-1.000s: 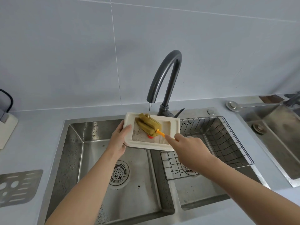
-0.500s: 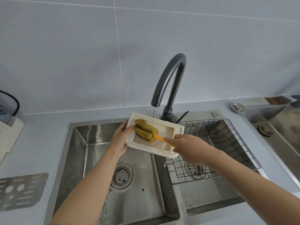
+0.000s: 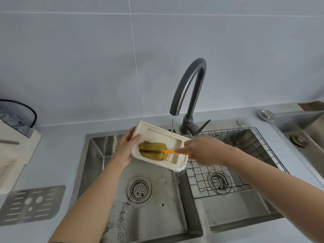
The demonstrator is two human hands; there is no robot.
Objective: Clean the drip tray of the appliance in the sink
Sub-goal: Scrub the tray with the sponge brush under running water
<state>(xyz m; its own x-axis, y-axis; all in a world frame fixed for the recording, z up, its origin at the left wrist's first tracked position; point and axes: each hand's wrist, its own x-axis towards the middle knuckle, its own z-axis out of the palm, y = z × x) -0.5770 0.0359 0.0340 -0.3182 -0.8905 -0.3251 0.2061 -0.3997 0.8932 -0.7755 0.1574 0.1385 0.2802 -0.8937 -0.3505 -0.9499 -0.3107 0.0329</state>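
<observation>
The cream-white drip tray [image 3: 154,133] is held tilted over the left sink basin [image 3: 143,204], its right corner lowest. My left hand [image 3: 125,149] grips the tray's left edge. My right hand [image 3: 203,151] holds the orange handle of a sponge brush [image 3: 152,150], whose olive-green foam head lies inside the tray near its left end. A thin stream of water falls from the dark grey faucet [image 3: 187,88] onto the tray's right part and runs off its low corner.
A wire rack [image 3: 245,155] sits in the right basin. The metal grille plate [image 3: 31,206] lies on the counter at left, beside the cream appliance [image 3: 15,148] with a black cable. Another steel sink [image 3: 308,134] is at far right.
The tray has tipped further, right corner down, and the brush head has slid from the tray's upper middle toward its lower left. The camera view has shifted slightly.
</observation>
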